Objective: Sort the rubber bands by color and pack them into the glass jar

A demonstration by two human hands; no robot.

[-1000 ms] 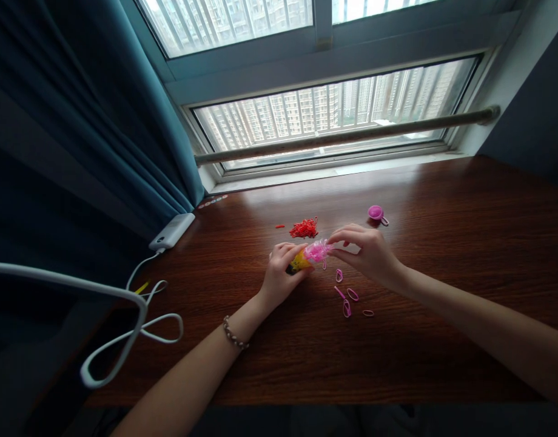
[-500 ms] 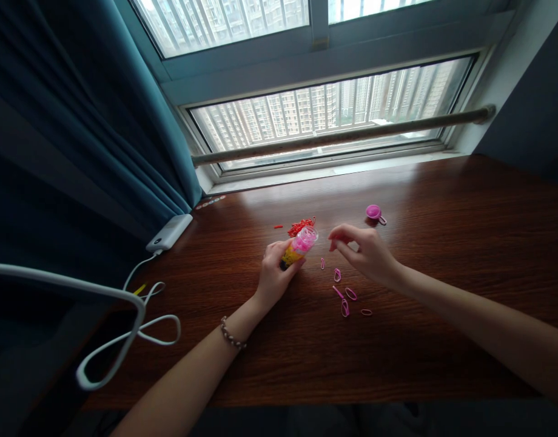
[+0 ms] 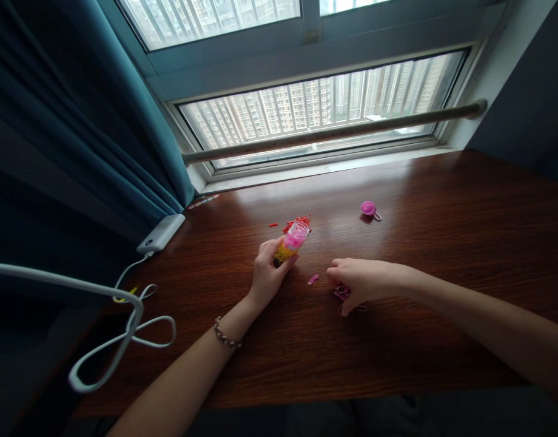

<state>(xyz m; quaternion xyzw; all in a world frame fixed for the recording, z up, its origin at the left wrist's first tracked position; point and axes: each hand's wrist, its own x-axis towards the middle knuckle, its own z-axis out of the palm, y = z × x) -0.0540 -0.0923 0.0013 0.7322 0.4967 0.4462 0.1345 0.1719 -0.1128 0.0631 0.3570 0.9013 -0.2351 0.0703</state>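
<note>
My left hand (image 3: 266,272) is wrapped round a small clear bottle (image 3: 292,240) filled with pink and yellow elastic bands, held upright with its mouth uncovered. My right hand (image 3: 357,280) lies knuckles up on the wooden table (image 3: 443,243), its fingers curled down over several loose pink bands (image 3: 341,294). One pink band (image 3: 313,279) lies apart between the two hands. A heap of red bands (image 3: 297,221) shows just behind the bottle. The pink cap (image 3: 369,209) lies further back to the right.
A white power bank (image 3: 161,233) with a looping white cable (image 3: 137,315) sits at the table's left edge beside the teal curtain (image 3: 101,121). The window and a metal rail (image 3: 333,132) run along the far edge.
My right hand has left the bottle's mouth and dropped onto the loose pink bands on the table. The left hand has tipped the bottle upright.
</note>
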